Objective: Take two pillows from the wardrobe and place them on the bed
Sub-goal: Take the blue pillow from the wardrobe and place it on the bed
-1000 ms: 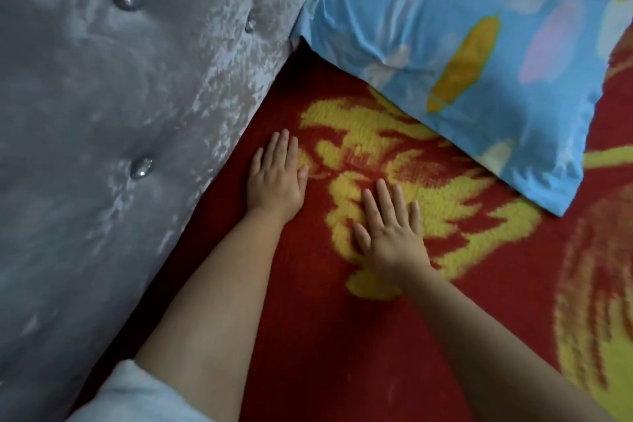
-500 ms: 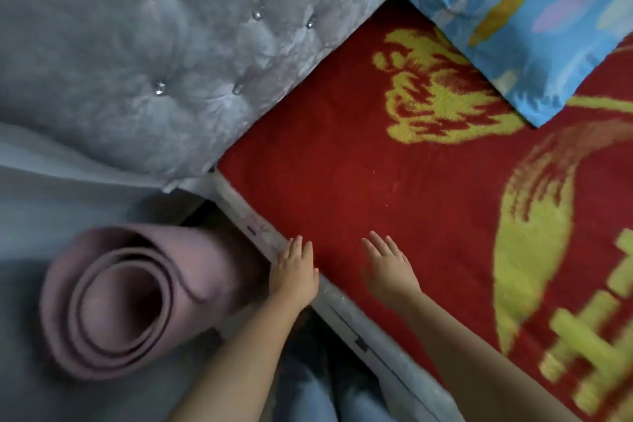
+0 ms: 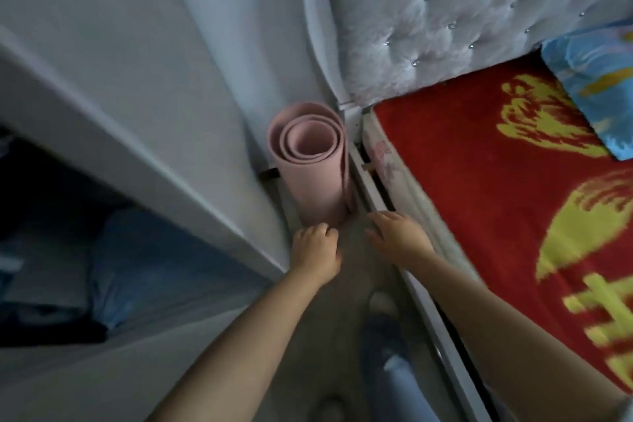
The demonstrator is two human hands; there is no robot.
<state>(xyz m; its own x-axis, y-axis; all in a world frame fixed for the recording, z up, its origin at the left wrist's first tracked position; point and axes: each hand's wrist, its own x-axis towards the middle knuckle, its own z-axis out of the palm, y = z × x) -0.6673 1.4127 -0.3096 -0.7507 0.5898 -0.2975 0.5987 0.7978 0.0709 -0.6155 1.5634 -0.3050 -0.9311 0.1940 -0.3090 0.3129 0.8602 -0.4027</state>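
Observation:
A blue patterned pillow (image 3: 592, 86) lies at the head of the bed (image 3: 479, 181), on the red and yellow blanket, against the grey tufted headboard (image 3: 428, 17). To the left the wardrobe (image 3: 113, 154) stands open, with a dark shelf holding a bluish pillow (image 3: 144, 267) and other folded items. My left hand (image 3: 317, 252) hangs over the floor gap with fingers curled and nothing in it. My right hand (image 3: 399, 236) is beside it near the bed's edge, fingers spread, holding nothing.
A rolled pink mat (image 3: 310, 161) stands upright in the corner between wardrobe and bed. The gap of grey floor (image 3: 352, 319) between them is narrow; my legs and feet show below.
My view has swung left from the bed top to the gap and the wardrobe. Both hands have come off the blanket and now hang over the floor.

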